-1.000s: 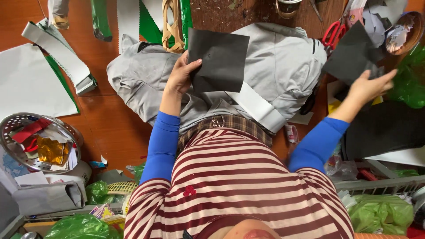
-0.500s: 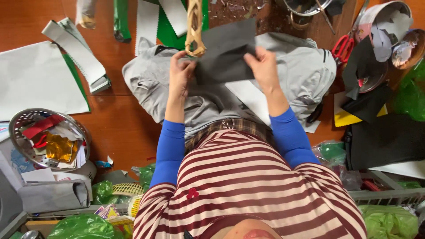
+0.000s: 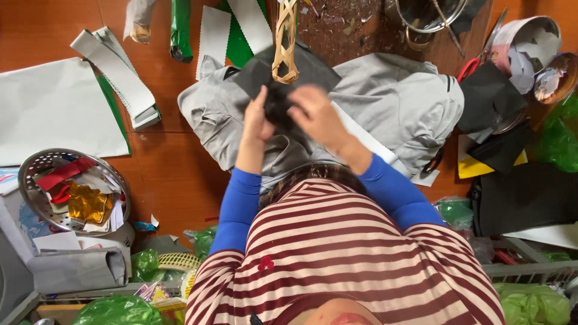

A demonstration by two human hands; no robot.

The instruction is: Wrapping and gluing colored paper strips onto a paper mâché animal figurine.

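My left hand (image 3: 257, 119) and my right hand (image 3: 320, 117) are close together over my lap, both closed on a piece of black paper (image 3: 279, 103) that looks bunched between them; motion blur hides the fingers. A larger part of the black sheet (image 3: 316, 69) lies just beyond my hands on my grey trousers (image 3: 397, 102). A tan woven strip (image 3: 286, 45) hangs over the sheet's far edge. My blue sleeves and striped shirt fill the lower middle.
On the wooden floor: a metal colander (image 3: 36, 165) with coloured scraps at left, a big white sheet (image 3: 54, 108), green and white paper strips (image 3: 235, 30), a metal pot (image 3: 430, 15), red-handled scissors (image 3: 466, 69), black sheets (image 3: 518, 195) and green bags (image 3: 557, 138) at right.
My right hand came back from the black pile at the right and joined my left hand on the black sheet. Both hands have since drawn together, bunching the paper.
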